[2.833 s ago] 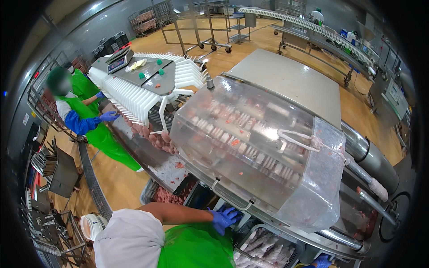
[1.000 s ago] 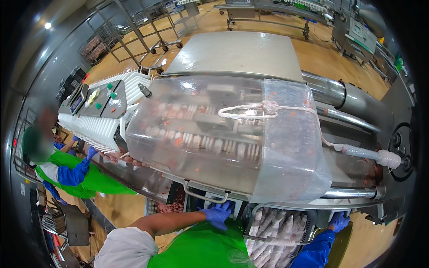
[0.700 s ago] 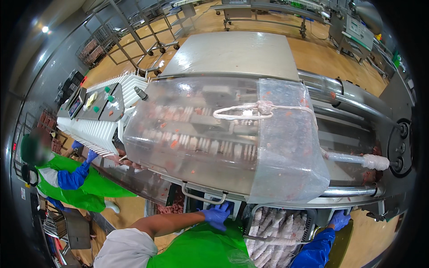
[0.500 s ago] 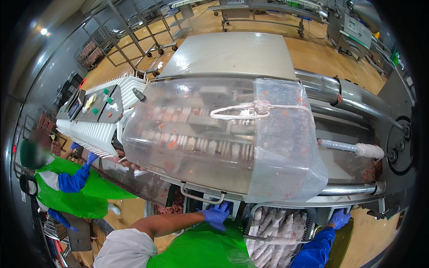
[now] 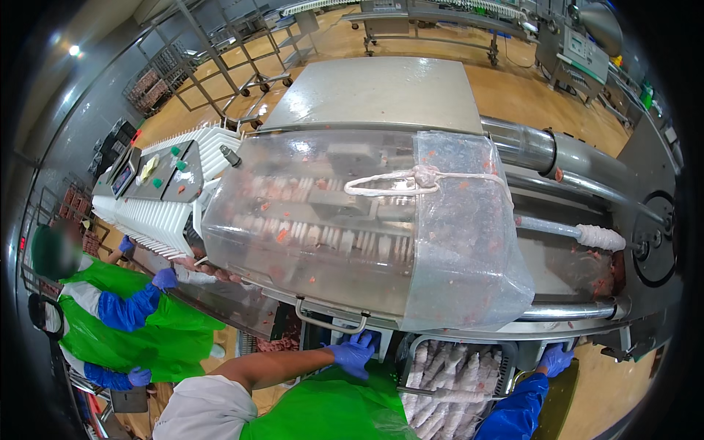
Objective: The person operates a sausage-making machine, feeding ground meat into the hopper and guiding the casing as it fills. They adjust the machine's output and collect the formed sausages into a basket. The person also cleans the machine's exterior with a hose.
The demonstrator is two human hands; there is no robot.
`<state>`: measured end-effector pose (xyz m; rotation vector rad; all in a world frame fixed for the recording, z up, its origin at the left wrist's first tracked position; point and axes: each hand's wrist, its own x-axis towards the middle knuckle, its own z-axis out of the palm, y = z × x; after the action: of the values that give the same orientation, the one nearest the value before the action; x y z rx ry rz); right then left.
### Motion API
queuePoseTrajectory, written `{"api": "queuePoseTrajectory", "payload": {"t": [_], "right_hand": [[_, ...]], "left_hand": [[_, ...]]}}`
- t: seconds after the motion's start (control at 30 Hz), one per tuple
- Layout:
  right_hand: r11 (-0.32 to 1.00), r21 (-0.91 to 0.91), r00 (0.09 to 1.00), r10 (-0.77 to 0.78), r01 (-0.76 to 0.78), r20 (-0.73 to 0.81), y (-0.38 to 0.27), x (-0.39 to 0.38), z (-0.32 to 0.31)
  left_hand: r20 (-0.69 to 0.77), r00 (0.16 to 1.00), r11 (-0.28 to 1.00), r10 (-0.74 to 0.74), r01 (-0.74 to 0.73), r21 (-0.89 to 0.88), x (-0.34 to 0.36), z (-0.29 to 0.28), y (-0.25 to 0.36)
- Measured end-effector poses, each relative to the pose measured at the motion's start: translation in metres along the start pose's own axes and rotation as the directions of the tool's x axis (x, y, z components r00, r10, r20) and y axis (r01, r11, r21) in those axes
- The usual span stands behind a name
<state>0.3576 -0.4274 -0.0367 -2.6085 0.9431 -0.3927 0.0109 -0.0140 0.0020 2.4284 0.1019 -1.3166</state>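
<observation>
My left hand [image 5: 353, 355], in a purple glove, rests with fingers spread on the machine's front, just below a metal bar handle [image 5: 334, 320]. My right hand [image 5: 556, 359], also gloved, touches the machine's front edge farther right; its fingertips are partly hidden. Between my hands, a dark tray [image 5: 507, 364] holds several long whitish wrinkled casing sticks [image 5: 447, 367]. Above them lies the machine's clear cover [image 5: 330, 257], spotted with meat bits, with a plastic sheet [image 5: 469, 242] tied over its right part by white cord [image 5: 385, 189]. A bunched white casing [image 5: 601, 237] sits on a tube at right.
A co-worker [image 5: 121, 315] in a green apron stands at left beside a white slatted conveyor [image 5: 143, 224]. Ground meat [image 5: 282, 343] lies left of my left hand. Polished metal cylinders [image 5: 517, 143] run along the machine's right side. Wheeled racks [image 5: 249, 73] stand behind.
My hands stay in place. The casing on its tube appears shifted slightly left. The co-worker's hands have moved, one now lower at the apron's side.
</observation>
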Motion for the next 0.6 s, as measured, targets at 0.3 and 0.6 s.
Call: {"api": "queuePoseTrajectory", "payload": {"t": [0.3, 0.6], "right_hand": [[0.999, 0.036, 1.000, 0.008, -0.009, 0.016, -0.010, -0.010, -0.008], [1.000, 0.014, 0.999, 0.025, -0.025, -0.028, 0.007, 0.001, 0.001]], "left_hand": [[0.007, 1.000, 1.000, -0.008, 0.008, 0.000, -0.004, 0.000, 0.001], [0.008, 1.000, 1.000, -0.012, 0.012, 0.021, -0.011, -0.011, 0.006]]}}
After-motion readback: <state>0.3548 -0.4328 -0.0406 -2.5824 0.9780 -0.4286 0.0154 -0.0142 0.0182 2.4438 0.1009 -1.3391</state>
